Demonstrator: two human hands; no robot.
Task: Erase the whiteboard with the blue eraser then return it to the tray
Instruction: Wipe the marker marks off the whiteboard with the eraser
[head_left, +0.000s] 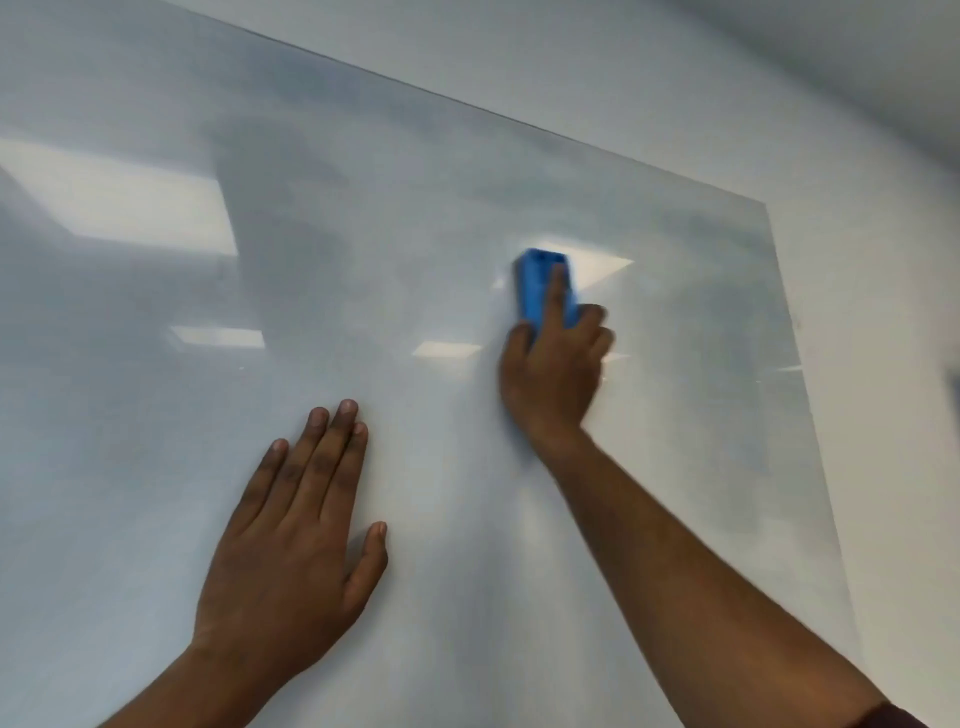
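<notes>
A glossy whiteboard fills most of the head view, tilted, with ceiling lights reflected in it and no writing that I can make out. My right hand grips the blue eraser and presses it flat against the board, upper right of centre, index finger laid along its back. The hand is motion-blurred. My left hand lies flat on the board lower down, fingers stretched out and close together, holding nothing. The tray is out of view.
The board's top edge runs diagonally across the upper view and its right edge drops down the right side. Beyond them is plain white wall. A dark object shows at the far right edge.
</notes>
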